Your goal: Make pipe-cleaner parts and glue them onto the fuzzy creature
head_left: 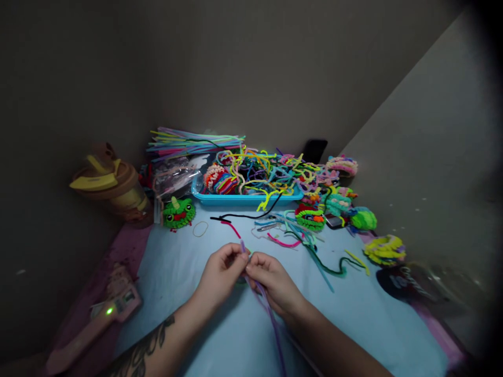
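Note:
My left hand (pixel 225 267) and my right hand (pixel 273 277) meet over the front middle of the blue table cover. Both pinch purple pipe cleaners (pixel 271 314), with a short end sticking up above the left fingertips and long tails hanging down past my right hand toward me. Something green shows in part under and between the fingers; what it is stays hidden. Just beyond the fingertips lies a short red-pink pipe cleaner (pixel 231 228). A bent black pipe cleaner (pixel 251 215) stretches behind it.
A blue tray (pixel 247 200) heaped with coloured pipe cleaners stands at the back. Left are a green fuzzy figure (pixel 178 213), a rubber band (pixel 200 229), a brown tumbler (pixel 118 188) and a power strip (pixel 118 303). Several fuzzy pieces, including a yellow one (pixel 385 250), line the right.

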Demonstrator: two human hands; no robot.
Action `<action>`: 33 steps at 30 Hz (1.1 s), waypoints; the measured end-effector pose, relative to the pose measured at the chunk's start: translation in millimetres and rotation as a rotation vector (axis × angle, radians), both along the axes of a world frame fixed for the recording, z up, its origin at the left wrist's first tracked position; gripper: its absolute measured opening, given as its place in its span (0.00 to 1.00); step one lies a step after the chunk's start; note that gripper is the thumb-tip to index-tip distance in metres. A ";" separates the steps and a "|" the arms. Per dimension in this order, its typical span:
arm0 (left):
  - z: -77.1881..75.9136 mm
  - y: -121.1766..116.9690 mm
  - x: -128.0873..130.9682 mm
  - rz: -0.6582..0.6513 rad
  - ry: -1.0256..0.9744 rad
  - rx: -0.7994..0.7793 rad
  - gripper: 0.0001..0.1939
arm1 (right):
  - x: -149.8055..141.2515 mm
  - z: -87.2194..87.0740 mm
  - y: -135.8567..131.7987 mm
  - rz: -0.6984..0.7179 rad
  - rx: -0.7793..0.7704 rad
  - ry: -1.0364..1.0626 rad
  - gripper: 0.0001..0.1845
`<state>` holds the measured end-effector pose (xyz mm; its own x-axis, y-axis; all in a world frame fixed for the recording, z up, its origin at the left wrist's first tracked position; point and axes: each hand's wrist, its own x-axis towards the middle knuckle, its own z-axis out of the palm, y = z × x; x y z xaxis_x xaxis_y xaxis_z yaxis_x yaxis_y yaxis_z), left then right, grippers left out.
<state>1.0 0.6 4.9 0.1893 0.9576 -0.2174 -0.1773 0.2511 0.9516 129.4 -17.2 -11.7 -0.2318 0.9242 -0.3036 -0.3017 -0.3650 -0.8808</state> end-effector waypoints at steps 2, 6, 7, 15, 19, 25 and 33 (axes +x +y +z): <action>-0.6 0.0 -0.4 0.025 0.019 0.008 0.09 | -0.2 -0.7 -0.3 0.016 0.003 0.003 0.17; 0.3 -0.3 -0.6 0.063 0.023 -0.008 0.08 | 0.1 -1.8 -0.7 0.039 -0.003 0.011 0.17; 0.8 -0.3 -0.5 0.072 0.020 -0.014 0.08 | 0.3 -1.9 -0.7 0.041 -0.004 0.009 0.17; -1.2 -0.9 -0.1 0.098 0.004 -0.004 0.08 | 0.2 0.3 -0.5 0.027 0.013 0.015 0.18; -3.3 -0.8 -0.8 0.091 -0.018 0.008 0.09 | 0.0 0.1 -0.2 0.005 0.011 0.019 0.17; -2.7 -1.1 -0.6 0.083 -0.023 -0.005 0.10 | -0.2 0.5 -0.4 -0.016 0.000 0.055 0.18; -6.1 -0.7 -0.2 0.059 -0.045 -0.004 0.15 | -0.4 1.0 0.6 -0.012 -0.004 0.036 0.19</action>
